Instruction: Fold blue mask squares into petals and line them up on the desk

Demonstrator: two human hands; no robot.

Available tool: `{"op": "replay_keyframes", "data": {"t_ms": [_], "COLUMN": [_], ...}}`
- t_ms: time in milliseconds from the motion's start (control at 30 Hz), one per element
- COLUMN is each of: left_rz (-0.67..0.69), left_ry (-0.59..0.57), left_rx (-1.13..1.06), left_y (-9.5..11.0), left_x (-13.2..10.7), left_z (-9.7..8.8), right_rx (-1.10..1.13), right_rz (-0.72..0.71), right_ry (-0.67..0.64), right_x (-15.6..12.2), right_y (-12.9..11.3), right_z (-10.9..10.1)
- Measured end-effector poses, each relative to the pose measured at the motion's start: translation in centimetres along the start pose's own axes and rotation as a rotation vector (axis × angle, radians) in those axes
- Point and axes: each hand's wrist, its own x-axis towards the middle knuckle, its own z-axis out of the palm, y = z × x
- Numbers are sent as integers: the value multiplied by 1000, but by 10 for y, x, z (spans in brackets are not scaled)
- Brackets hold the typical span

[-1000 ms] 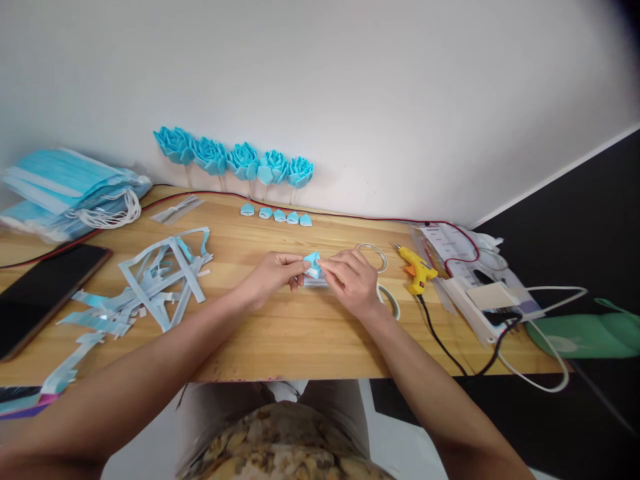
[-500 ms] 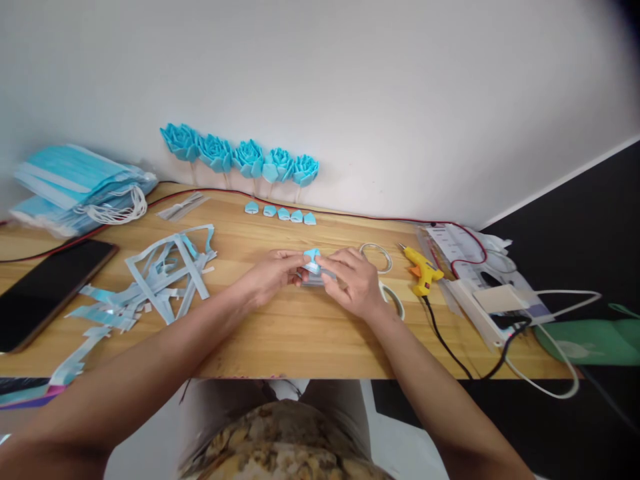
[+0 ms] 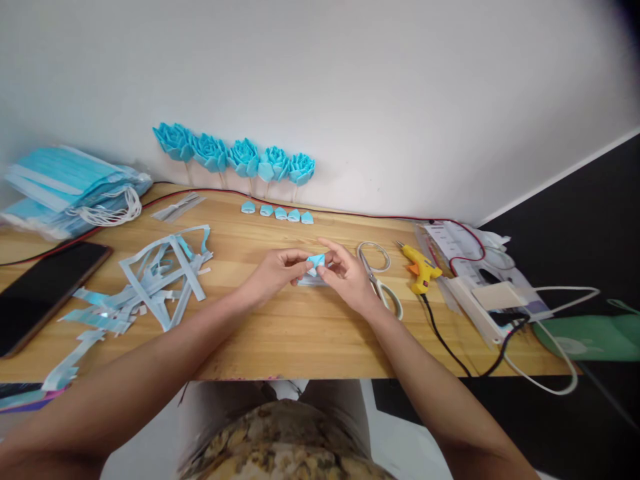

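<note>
A small folded piece of blue mask fabric [image 3: 315,262] is pinched between both hands over the middle of the wooden table. My left hand [image 3: 277,272] grips its left edge between thumb and fingers. On the other side, my right hand [image 3: 347,275] holds it with the thumb in front, the index finger lifted and stretched forward. Beneath the piece lies a pale flat stack [image 3: 311,281], mostly covered by the hands. Several similar folded blue petals [image 3: 281,213] sit in a row farther back.
Blue fabric roses [image 3: 243,157] on sticks lean against the wall. Cut strips [image 3: 167,273], a phone [image 3: 47,290] and bagged face masks [image 3: 70,183] lie left. Scissors [image 3: 393,303], a yellow glue gun [image 3: 421,268] and a white power strip [image 3: 475,310] with cables lie right.
The folded piece has been turned and now shows a more pointed, wider face. My right index finger has lifted off it and stretched forward. The view has shifted slightly.
</note>
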Motion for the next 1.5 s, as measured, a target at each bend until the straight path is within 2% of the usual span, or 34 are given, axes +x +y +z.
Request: {"op": "replay_keyframes", "data": {"t_ms": [133,300,467,667,867,1100,1267,1500], "left_rz": [-11,-22,-43,-38,-40,-38,-5,-13], "left_ry": [15,59,29,51,24,78,121,38], "left_rx": [61,137,86,57,82,165,183,155], "left_y": [0,6,9,9,7,-1,5,8], "left_x": [1,2,1,1,2,6,6,4], "left_z": [-1,-1,-2,-2,-4,-8,-9,-8], "right_rx": [-76,-62,36,88,23,18,70,82], "right_rz": [-7,-26,14,41,11,33,32,49], "right_ry": [47,89,58,-28,9,-1,5,37], "right_x": [0,-1,-1,-1,0,1,2,3], "right_y": [-2,-7,-6,-3,2,3,4,-1], "right_z": [1,0,-3,-3,-1,-3,-4,-5]}}
